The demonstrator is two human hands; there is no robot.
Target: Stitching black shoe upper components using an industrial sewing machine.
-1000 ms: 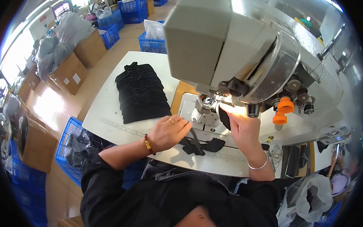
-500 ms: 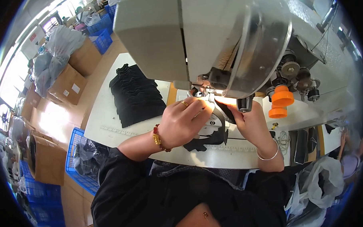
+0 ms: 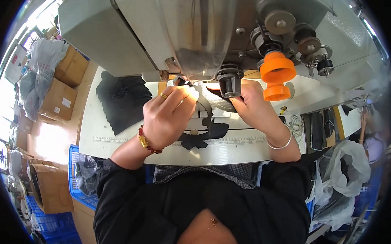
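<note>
A sewing machine [image 3: 108,32] fills the top of the view, its lamp lighting the work under the head. My left hand [image 3: 169,114], with a ring and a beaded bracelet, is closed with its fingertips pressed together beside the needle area, on the edge of the black fabric piece [image 3: 204,134]. This piece curves as a strip down to a jagged part on the table. My right hand [image 3: 255,107], wearing a silver bangle, pinches a dark piece with grey mesh lining [image 3: 223,103] between thumb and fingers. The machine hides the needle and some right fingertips.
Stacked black cut pieces [image 3: 121,101] lie on the white table [image 3: 149,157] to the left. Orange thread knobs [image 3: 277,72] hang above my right hand. A blue crate [image 3: 77,186] stands at lower left, cardboard boxes [image 3: 51,187] beyond it. Plastic bags [image 3: 347,164] are at right.
My view has shifted, so the machine head appears farther left and closer. The grey mesh lining now shows more beside my right hand. Both hands remain at the fabric near the needle area.
</note>
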